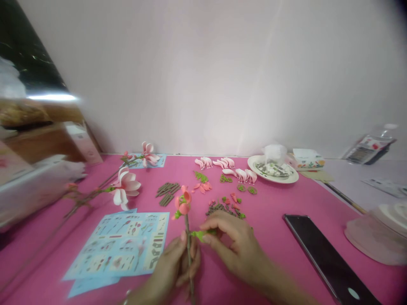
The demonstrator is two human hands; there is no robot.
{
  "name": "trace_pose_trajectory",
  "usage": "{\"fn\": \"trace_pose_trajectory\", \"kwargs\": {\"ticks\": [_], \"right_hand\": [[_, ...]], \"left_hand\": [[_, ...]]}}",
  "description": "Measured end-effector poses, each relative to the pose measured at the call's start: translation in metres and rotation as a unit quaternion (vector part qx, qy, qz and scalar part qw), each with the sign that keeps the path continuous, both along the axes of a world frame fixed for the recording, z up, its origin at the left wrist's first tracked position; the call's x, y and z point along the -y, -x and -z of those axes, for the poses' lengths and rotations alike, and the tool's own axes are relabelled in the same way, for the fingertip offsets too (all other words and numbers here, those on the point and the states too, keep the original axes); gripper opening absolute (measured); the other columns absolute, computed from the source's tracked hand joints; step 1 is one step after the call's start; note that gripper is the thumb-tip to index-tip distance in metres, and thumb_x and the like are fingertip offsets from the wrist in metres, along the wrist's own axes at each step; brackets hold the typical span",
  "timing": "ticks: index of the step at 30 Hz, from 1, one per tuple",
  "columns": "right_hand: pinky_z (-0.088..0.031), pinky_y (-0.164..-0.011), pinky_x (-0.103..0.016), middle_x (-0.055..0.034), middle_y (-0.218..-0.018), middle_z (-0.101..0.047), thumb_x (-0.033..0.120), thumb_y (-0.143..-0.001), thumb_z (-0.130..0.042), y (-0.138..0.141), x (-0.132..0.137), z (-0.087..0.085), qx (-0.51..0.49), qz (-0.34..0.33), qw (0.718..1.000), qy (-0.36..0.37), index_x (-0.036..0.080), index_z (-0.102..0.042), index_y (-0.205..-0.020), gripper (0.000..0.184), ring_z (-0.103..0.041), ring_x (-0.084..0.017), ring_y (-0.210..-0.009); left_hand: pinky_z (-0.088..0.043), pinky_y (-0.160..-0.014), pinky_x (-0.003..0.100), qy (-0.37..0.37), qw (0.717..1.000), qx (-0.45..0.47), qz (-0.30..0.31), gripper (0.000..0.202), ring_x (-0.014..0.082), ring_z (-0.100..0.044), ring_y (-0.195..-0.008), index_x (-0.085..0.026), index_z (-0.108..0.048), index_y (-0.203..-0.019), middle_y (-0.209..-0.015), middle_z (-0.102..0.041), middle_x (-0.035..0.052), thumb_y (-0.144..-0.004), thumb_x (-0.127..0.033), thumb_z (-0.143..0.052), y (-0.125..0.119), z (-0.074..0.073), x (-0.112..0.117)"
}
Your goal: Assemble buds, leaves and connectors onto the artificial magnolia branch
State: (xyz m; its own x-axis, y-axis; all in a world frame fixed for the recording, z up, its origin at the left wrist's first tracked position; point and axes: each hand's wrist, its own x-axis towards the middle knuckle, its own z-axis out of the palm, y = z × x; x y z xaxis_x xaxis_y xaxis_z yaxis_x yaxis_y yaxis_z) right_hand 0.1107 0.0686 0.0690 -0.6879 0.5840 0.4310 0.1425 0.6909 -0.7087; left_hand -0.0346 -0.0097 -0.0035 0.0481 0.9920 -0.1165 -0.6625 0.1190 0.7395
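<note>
As the flower stem looks light and stiff, the left hand grips it; the right hand pinches a soft green leaf.

A black smartphone on the pink tabletop, a blue illustrated instruction sheet, an assembled pink magnolia branch, a white plate with a clear plastic bag, a floral-printed box

The left hand hides part of the flower stem, whose lower end runs off the bottom edge; the right fingers cover part of a green strip. The phone is cut off below, the boxes at left are blurred, and the brown-green pieces are too small to tell.
</note>
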Motion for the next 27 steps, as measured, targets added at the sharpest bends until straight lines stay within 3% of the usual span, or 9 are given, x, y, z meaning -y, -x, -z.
{"fn": "trace_pose_trajectory", "kwargs": {"ticks": [4,11,16,21,27], "right_hand": [[-0.045,-0.081,-0.032,-0.0082,-0.105,-0.059,0.015,-0.083,-0.06,-0.002,-0.004,-0.001,0.001,-0.028,0.991,-0.13,0.018,-0.064,-0.101,0.019,-0.055,-0.02,-0.096],[-0.044,-0.073,-0.033,-0.0041,-0.091,-0.067,0.014,-0.089,-0.054,-0.001,-0.007,0.004,0.019,-0.04,0.974,-0.222,0.017,-0.064,-0.097,0.013,-0.055,-0.018,-0.082],[-0.044,-0.072,-0.032,-0.0036,-0.088,-0.069,0.014,-0.089,-0.054,-0.002,-0.007,0.005,-0.012,-0.028,0.974,-0.224,0.017,-0.064,-0.093,0.011,-0.057,-0.018,-0.08],[-0.042,-0.064,-0.028,-0.0033,-0.076,-0.067,0.016,-0.091,-0.051,-0.002,-0.004,0.008,-0.009,0.005,0.985,-0.172,0.018,-0.064,-0.087,0.013,-0.057,-0.016,-0.069],[-0.042,-0.063,-0.026,-0.0025,-0.078,-0.07,0.012,-0.088,-0.05,-0.001,0.001,0.013,0.006,0.004,0.993,-0.116,0.021,-0.065,-0.099,0.021,-0.06,-0.016,-0.068]], "left_hand": [[-0.029,-0.021,0.014,0.0,0.999,0.045,0.004,0.04,0.0028,-0.017,-0.024,-0.019,-0.053,-0.068,-0.043,-0.05,-0.0059,-0.089,-0.05,-0.039,0.002,0.001,0.001],[-0.021,-0.022,0.013,0.008,0.999,0.04,0.021,0.04,0.0025,-0.018,-0.024,-0.018,-0.053,-0.067,-0.042,-0.048,-0.0059,-0.086,-0.053,-0.046,0.004,0.0,0.0],[-0.011,-0.023,0.012,0.0,0.999,0.027,0.043,0.041,0.0021,-0.018,-0.024,-0.017,-0.051,-0.064,-0.039,-0.047,-0.0055,-0.085,-0.053,-0.048,0.001,0.0,0.001],[-0.011,-0.024,0.012,-0.019,0.999,0.015,0.046,0.042,0.0024,-0.02,-0.026,-0.016,-0.052,-0.064,-0.04,-0.046,-0.0052,-0.087,-0.05,-0.046,0.002,0.007,0.003],[-0.011,-0.024,0.013,-0.032,0.999,-0.001,0.039,0.042,0.0025,-0.018,-0.025,-0.017,-0.05,-0.065,-0.04,-0.047,-0.005,-0.089,-0.05,-0.04,0.003,0.006,0.002]]}}
